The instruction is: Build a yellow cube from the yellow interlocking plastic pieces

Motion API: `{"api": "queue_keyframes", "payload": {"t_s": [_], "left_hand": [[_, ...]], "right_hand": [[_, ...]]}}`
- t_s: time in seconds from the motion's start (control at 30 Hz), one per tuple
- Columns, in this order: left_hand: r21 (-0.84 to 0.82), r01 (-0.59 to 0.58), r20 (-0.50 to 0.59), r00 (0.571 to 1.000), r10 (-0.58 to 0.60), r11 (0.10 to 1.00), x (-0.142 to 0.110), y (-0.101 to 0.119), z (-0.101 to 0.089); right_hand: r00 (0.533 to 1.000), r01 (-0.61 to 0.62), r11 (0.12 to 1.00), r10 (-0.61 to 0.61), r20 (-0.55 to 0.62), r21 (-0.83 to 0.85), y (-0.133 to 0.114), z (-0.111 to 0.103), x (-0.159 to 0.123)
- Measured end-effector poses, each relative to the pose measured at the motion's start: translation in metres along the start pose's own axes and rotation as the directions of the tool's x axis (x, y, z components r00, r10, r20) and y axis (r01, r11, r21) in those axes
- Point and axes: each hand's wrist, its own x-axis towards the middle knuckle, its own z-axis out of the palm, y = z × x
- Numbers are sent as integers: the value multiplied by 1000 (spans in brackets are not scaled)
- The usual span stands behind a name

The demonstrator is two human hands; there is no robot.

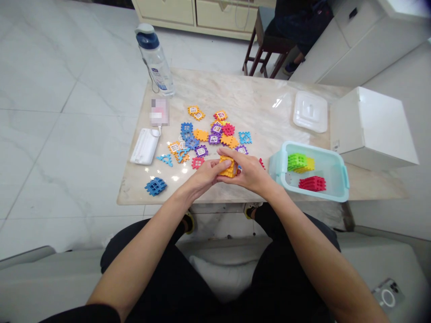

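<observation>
Between my two hands is a stack of yellow-orange interlocking plastic tiles [228, 168], held just above the near part of the table. My left hand [206, 175] grips it from the left, thumb across the front. From the right, my right hand [251, 172] closes on it, with fingers along its far edge. Beyond them lie loose tiles: purple ones with white windows [201, 151], blue ones [186, 130], orange ones [201, 135] and a red one [197, 163]. A dark blue tile stack [156, 186] sits left of my hands.
A light blue tub [344, 179] at right holds green [296, 161], yellow and red tile stacks [312, 183]. Behind it are a white lid [310, 112] and a white box [384, 130]. A water bottle [156, 63] and white pack [145, 146] stand left. Someone sits by a stool [269, 40].
</observation>
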Motion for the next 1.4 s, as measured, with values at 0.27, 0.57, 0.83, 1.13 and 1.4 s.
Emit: {"api": "queue_keyframes", "payload": {"t_s": [0.27, 0.57, 0.83, 1.13, 1.4], "left_hand": [[36, -13, 5, 1000, 13, 999, 0, 5, 1], [142, -84, -46, 995, 91, 986, -1, 5, 3], [250, -119, 12, 993, 120, 961, -5, 8, 5], [230, -79, 29, 997, 74, 970, -5, 2, -6], [102, -115, 74, 991, 108, 988, -6, 7, 1]], "right_hand": [[999, 10, 1000, -11, 44, 20, 1, 1, 3], [998, -51, 999, 51, -36, -4, -6, 14, 3], [997, -47, 999, 46, -59, -27, -9, 7, 2], [994, 96, 995, -97, -54, -28, -14, 7, 2], [994, 82, 997, -82, -77, 4, -21, -5, 2]]}}
